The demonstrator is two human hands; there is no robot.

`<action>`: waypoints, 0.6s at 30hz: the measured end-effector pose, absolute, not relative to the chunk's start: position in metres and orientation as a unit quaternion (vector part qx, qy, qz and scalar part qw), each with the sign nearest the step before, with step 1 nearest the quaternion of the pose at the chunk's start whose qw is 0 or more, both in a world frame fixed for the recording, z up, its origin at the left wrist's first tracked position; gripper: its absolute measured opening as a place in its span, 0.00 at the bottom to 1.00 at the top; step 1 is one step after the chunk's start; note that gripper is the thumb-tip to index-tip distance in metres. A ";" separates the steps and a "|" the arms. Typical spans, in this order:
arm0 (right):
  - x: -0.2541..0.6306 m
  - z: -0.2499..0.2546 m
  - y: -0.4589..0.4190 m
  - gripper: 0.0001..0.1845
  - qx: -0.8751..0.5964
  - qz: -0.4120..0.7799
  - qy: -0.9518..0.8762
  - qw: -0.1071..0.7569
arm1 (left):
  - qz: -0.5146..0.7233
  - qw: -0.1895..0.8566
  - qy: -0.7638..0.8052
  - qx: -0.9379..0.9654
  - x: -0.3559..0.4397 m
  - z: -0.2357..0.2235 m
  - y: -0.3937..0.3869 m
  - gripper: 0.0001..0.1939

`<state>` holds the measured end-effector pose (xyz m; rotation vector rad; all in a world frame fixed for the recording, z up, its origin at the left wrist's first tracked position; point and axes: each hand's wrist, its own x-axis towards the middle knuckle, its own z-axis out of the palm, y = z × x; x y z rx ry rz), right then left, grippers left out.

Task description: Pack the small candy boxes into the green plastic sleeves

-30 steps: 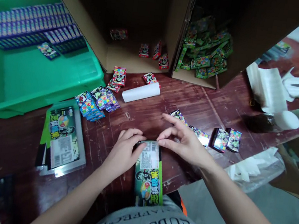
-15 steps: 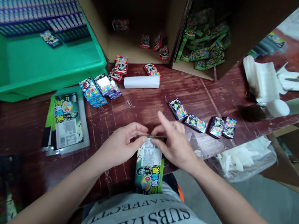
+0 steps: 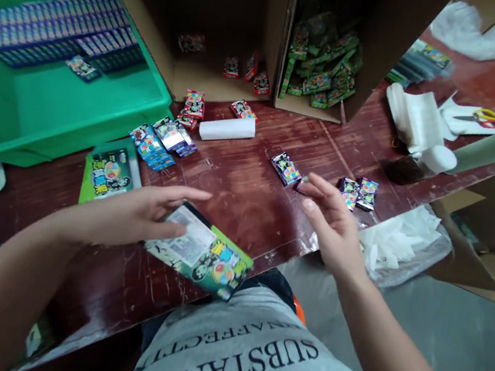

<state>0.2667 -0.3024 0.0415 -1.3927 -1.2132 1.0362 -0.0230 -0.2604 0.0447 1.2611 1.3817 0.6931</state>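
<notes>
A flat green-and-black candy package [image 3: 222, 268] with a white label hangs tilted over the table's front edge. My left hand [image 3: 128, 212] grips its upper left end, thumb on the label side and the other fingers behind. Above several small dark candy boxes, my right hand [image 3: 334, 222] is open, thumb apart from the fingers. Its fingertips are over one small box, mostly hidden beneath them. A purple-black candy box [image 3: 285, 169] lies just left of those fingertips, and a pair of dark boxes [image 3: 366, 193] lies to their right. My left hand partly covers another green package [image 3: 109, 172].
A green tray [image 3: 47, 133] holds rows of small boxes at the left. Cartons [image 3: 223, 93] with red and green candy boxes stand at the back. Blue packets [image 3: 154, 148], a white paper roll [image 3: 228, 129], scissors [image 3: 482, 117] and a plastic bag of white scraps [image 3: 405, 244] lie around.
Both hands were together at the package's top end. My left hand has carried the package left, turning it sideways; my right hand has let go and moved right to the small boxes.
</notes>
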 end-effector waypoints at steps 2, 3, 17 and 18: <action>0.267 0.039 -0.319 0.16 -0.608 0.460 -0.385 0.520 | 0.299 0.533 0.606 0.509 -0.033 0.049 -0.272 0.29; 0.262 0.037 -0.325 0.13 -0.609 0.494 -0.337 0.521 | 0.303 0.529 0.619 0.495 -0.040 0.050 -0.280 0.30; 0.143 0.023 -0.307 0.31 -0.481 0.642 -0.361 0.477 | 0.409 0.481 0.711 0.311 -0.108 0.023 -0.418 0.24; 0.138 0.022 -0.307 0.35 -0.469 0.635 -0.390 0.473 | 0.405 0.484 0.701 0.333 -0.105 0.022 -0.420 0.19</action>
